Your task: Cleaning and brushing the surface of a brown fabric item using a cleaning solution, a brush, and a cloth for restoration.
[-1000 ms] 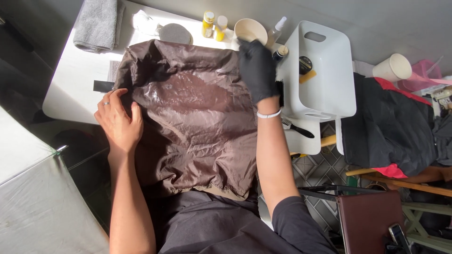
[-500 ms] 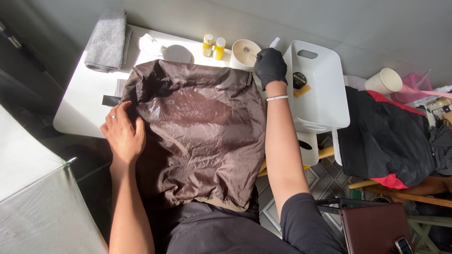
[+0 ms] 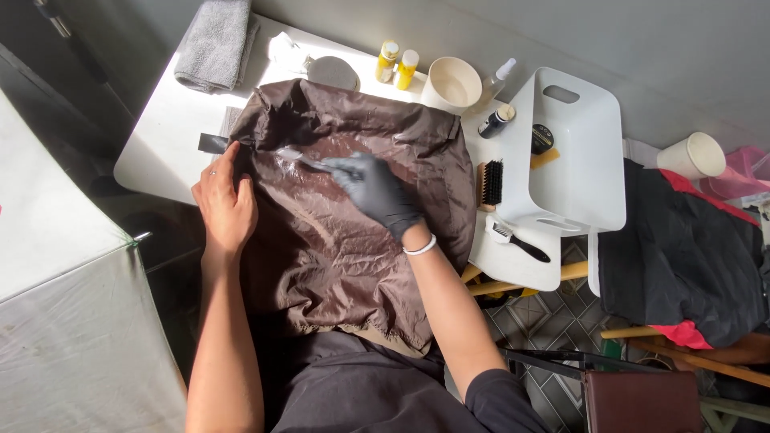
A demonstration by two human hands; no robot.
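Note:
A brown crinkled jacket (image 3: 353,240) lies spread over the white table (image 3: 168,120) and hangs down toward me. My right hand (image 3: 375,191), in a black glove, holds a small brush (image 3: 298,159) whose pale head rests on a wet, shiny patch of the fabric near the jacket's upper left. My bare left hand (image 3: 224,200) lies flat on the jacket's left edge, pinning it to the table.
A folded grey towel (image 3: 215,42), two small yellow bottles (image 3: 398,64), a cream cup (image 3: 452,83) and a spray bottle (image 3: 496,78) stand along the back. A white caddy (image 3: 577,168) sits at the right, with brushes (image 3: 491,183) beside it. Dark clothing (image 3: 682,256) lies over a chair.
My right hand has come from the caddy at the table's right to the jacket's upper left, now holding a brush against the fabric. My left hand stays on the jacket's left edge.

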